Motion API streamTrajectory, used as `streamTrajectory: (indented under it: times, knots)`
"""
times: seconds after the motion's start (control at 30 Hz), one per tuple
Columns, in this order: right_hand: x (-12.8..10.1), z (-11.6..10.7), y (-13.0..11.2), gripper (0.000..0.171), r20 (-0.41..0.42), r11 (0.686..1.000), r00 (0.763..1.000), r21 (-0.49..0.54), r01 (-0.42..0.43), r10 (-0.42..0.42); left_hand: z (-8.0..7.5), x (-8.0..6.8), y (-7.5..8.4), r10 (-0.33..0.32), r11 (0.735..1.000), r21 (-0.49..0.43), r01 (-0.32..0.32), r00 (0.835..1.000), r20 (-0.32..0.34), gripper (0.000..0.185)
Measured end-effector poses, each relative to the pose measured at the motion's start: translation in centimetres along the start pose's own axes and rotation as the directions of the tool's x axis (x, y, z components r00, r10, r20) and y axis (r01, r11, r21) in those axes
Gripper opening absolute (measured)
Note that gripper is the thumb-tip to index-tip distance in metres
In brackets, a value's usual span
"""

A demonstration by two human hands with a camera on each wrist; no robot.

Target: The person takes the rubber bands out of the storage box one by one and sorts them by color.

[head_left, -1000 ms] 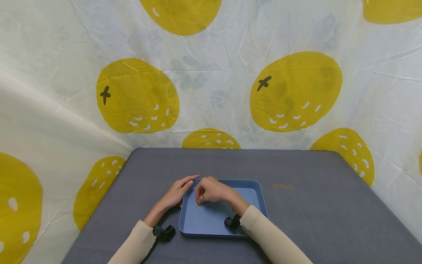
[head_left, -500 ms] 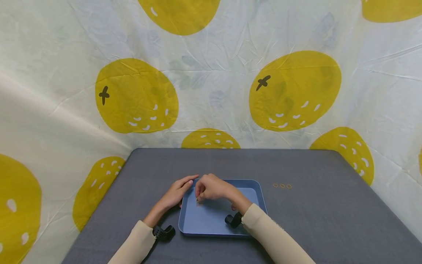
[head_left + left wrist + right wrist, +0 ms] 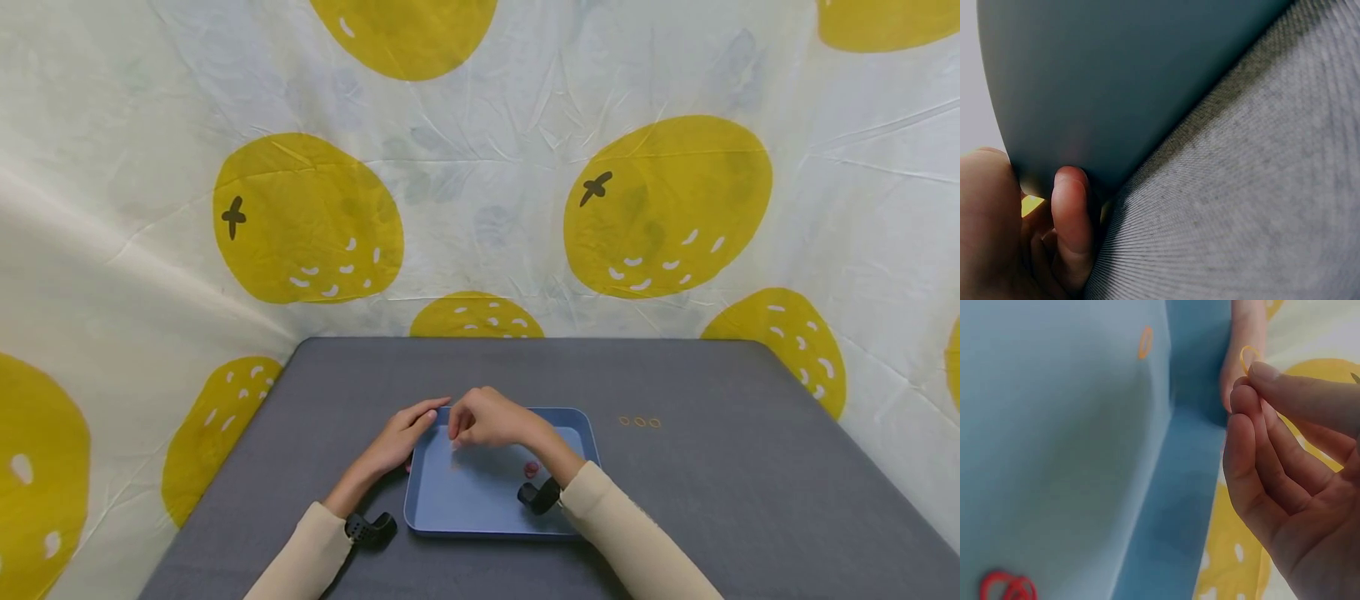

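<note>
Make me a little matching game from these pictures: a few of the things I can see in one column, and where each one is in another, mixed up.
Things:
1. small orange ring
2. red bands
3. three orange rings
4. left hand

Places:
A. in a row on the grey table, right of the tray
B. pinched in the right hand
C. resting against the outside of the blue tray
D. lying inside the tray, near the right wrist

Pairs: 1-B, 2-D, 3-A, 4-C

Smooth matt plastic tray (image 3: pixel 581 433); woven grey cloth table cover (image 3: pixel 712 492); thin rubbery orange band (image 3: pixel 1247 359); creased fabric backdrop (image 3: pixel 487 192)
</note>
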State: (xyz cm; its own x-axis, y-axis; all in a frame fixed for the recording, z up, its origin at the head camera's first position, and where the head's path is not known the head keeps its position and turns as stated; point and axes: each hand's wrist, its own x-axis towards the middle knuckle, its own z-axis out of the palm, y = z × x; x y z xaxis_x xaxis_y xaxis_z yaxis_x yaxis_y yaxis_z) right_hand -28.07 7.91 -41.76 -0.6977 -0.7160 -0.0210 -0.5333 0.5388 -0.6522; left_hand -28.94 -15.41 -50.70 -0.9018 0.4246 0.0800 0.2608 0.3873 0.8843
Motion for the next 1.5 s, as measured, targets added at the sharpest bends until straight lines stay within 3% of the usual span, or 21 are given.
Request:
streamTrajectory:
  times: [0.33, 0.77, 1.2, 1.5]
  knots:
    - [-2.0, -1.9, 0.5, 0.005, -0.056, 1.000, 0.998, -0.015, 0.008, -0.009, 0.1, 0.1, 0.0, -0.027, 1.000, 0.015, 0.027, 1.000, 0.008, 0.044]
    - [-5.3, -4.8, 1.8, 0.006, -0.129, 0.997, 0.992, 0.082, 0.009, 0.001, 0.0, 0.1, -0.1, -0.002, 0.999, 0.037, 0.002, 1.000, 0.005, 0.045]
    - [-11.1, -8.0, 5.1, 0.004, -0.238, 0.985, 0.963, 0.147, -0.092, 0.126, 0.0, 0.4, -0.2, 0.012, 0.999, 0.037, -0.013, 1.000, 0.025, 0.046]
    - [-15.3, -9.5, 7.9, 0.005, -0.312, 0.980, 0.931, 0.127, -0.156, 0.188, 0.0, 0.2, -0.4, 0.006, 1.000, 0.021, -0.006, 1.000, 0.027, 0.045]
